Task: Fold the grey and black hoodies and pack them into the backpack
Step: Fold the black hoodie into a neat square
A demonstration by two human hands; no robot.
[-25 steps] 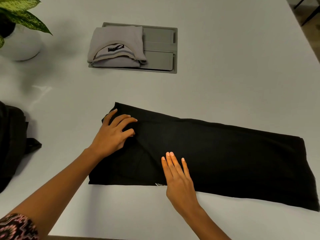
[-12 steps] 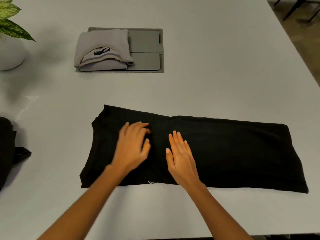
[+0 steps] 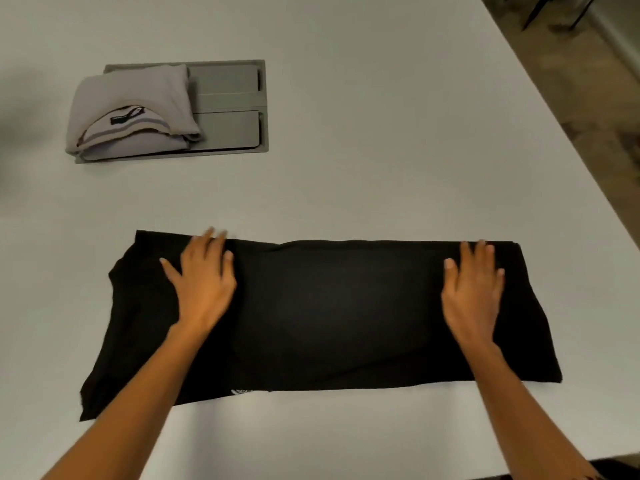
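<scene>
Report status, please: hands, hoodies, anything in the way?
Left hand and right hand flat on black hoodie. Grey hoodie folded, lying apart. Backpack out of view.

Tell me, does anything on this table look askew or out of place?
Slightly: the black hoodie is rumpled and slanted at its left end, and the grey hoodie overhangs the left edge of the grey panel.

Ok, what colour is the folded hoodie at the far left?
Light grey; the hoodie shows best in the head view.
</scene>
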